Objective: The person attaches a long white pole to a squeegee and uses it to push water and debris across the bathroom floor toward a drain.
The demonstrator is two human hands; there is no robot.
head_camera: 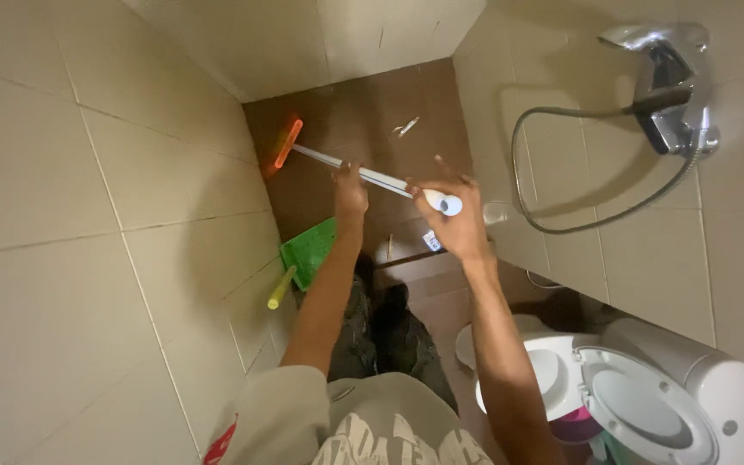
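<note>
Two hands on one broom, pretty much the whole story. Tiled walls (62,172) box in a narrow brown floor (363,103), toilet (647,405) w/ lid up at bottom right, shower tap (669,95) and hose on the right wall. Broom (337,164) slants across the middle, orange head (284,145) down on the floor by the far left corner. Green dustpan (310,251) leans at the left wall, just behind. Left hand (350,191) is wrapped round the shaft mid-way, right hand (451,215) closed on the white top end. Looks like mid-sweep imo; next pull prob needs the head dragged toward the dustpan, catching the small scrap (405,127) further back.
</note>
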